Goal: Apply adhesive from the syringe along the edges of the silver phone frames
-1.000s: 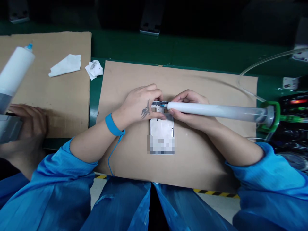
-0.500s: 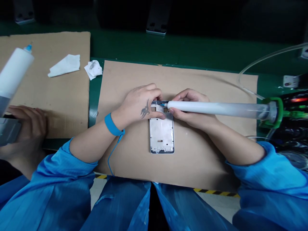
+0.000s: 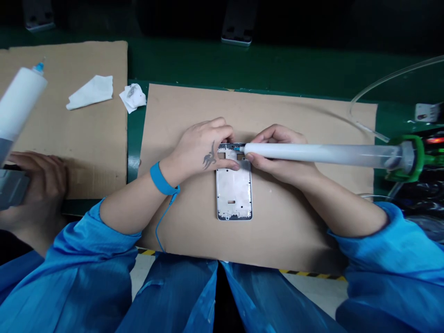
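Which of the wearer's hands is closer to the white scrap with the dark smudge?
Left. The left hand is at the metal frame, right of and below the white scrap; the right hand, holding the syringe, is farther right.

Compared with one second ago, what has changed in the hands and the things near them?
The right hand and the syringe moved slightly to the right, along the upper end of the metal frame. Nothing was newly gripped or released. The left hand still lies over the frame, which stayed in place on the cardboard.
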`<state>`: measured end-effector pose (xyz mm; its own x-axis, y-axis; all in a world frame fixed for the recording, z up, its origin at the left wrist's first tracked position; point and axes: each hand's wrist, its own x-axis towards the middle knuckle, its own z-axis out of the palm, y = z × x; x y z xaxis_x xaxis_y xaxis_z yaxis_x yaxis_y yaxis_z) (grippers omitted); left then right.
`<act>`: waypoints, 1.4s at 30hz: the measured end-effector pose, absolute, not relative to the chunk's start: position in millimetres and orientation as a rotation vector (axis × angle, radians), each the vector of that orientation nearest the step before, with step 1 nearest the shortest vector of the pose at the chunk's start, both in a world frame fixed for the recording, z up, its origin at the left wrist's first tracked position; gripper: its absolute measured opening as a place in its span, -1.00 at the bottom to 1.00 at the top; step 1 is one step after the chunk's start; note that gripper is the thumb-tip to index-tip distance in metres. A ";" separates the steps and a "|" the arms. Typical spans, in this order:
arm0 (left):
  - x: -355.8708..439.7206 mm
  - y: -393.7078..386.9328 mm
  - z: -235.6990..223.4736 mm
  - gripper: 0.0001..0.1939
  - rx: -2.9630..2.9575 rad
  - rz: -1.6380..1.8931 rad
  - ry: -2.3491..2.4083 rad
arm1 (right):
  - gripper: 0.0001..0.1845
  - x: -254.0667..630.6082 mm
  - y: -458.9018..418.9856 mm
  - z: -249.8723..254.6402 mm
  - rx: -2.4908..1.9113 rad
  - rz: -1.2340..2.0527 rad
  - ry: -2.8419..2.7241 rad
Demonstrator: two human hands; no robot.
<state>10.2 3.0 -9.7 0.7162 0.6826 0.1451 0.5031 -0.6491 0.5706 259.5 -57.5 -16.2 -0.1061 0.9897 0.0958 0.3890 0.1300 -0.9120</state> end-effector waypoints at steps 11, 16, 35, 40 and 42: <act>9.1 2.3 -8.2 -0.24 2.413 0.479 0.894 | -0.60 261.1 -57.2 -15.7 -1.356 0.954 -1.610; 8.8 2.1 -7.9 -0.24 2.407 0.477 0.897 | -0.60 259.7 -57.8 -14.2 -1.392 0.959 -1.601; 9.1 2.2 -7.9 -0.24 2.406 0.475 0.894 | -0.68 258.9 -59.3 -17.9 -1.408 0.901 -1.595; 9.3 3.1 -8.4 -0.24 2.405 0.467 0.898 | -0.66 257.0 -59.7 -17.6 -1.448 0.889 -1.570; 9.3 3.1 -8.1 -0.24 2.403 0.457 0.905 | -0.65 256.2 -59.6 -17.1 -1.450 0.886 -1.562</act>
